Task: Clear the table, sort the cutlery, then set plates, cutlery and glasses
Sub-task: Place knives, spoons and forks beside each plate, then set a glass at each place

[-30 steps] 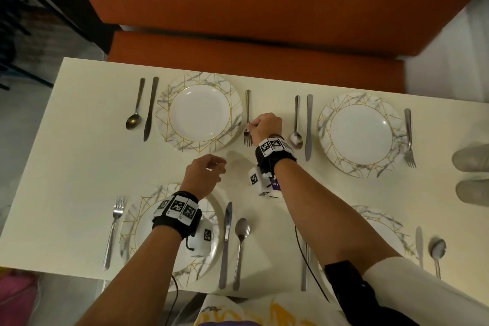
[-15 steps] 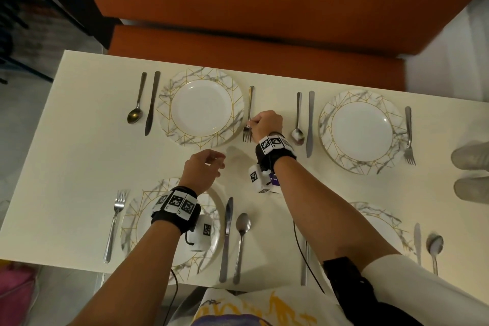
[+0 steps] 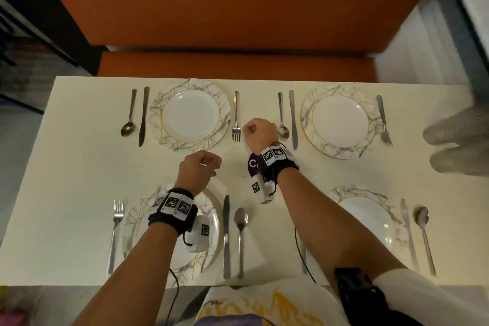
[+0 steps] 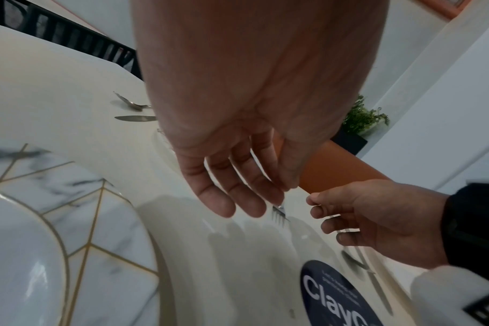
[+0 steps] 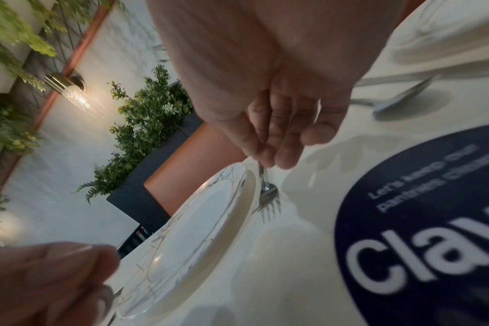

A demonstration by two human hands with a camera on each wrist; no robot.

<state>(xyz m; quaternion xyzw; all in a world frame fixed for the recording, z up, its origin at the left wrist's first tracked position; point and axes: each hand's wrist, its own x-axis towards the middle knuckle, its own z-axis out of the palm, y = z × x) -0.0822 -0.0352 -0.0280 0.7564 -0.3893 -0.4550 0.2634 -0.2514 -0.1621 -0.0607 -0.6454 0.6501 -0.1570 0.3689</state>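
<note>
An orange bench (image 3: 238, 21) backs the cream table (image 3: 66, 167); a lit wall lamp (image 5: 70, 92) beside greenery (image 5: 151, 114).

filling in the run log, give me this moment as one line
fork: flat on table beside far-left plate | right hand: next to fork, empty | left hand: hovering, empty

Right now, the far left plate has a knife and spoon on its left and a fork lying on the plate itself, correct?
Not quite. The fork lies on the table just right of the far left plate, not on it, as the head view shows. The knife and spoon are on its left, as you said.
</note>
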